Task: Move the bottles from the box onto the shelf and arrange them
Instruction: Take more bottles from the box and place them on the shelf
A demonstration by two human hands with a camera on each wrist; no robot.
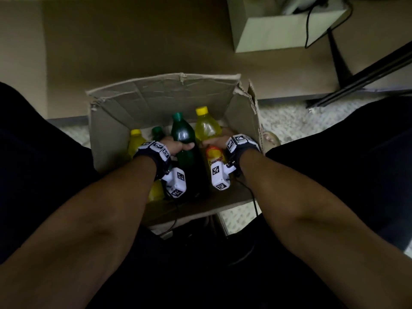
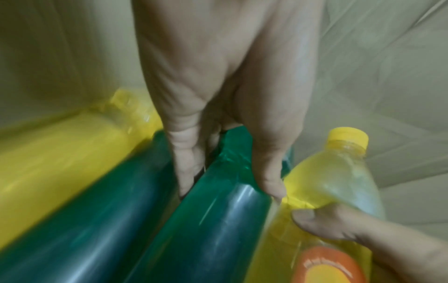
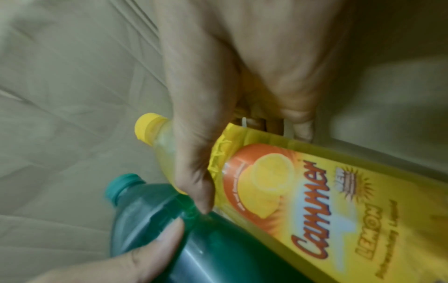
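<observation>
An open cardboard box (image 1: 160, 97) sits on the floor between my knees. My left hand (image 1: 176, 147) grips a tall green bottle (image 1: 184, 132), with its thumb across the front and fingers round the far side (image 2: 189, 168). My right hand (image 1: 217, 140) grips a yellow lemon bottle (image 1: 207, 126) with an orange label (image 3: 278, 181) just below its shoulder. Both held bottles stand side by side in the box. A second yellow bottle (image 1: 136, 141) and a second green bottle (image 1: 157, 133) lie further left, also seen in the left wrist view as yellow bottle (image 2: 60, 153) and green bottle (image 2: 97, 220).
Behind the box runs a tan panel (image 1: 133, 41). A pale open carton (image 1: 287, 30) with a black cable sits at the upper right, beside a dark metal rail (image 1: 361, 79). Speckled flooring (image 1: 287, 121) shows on both sides of the box.
</observation>
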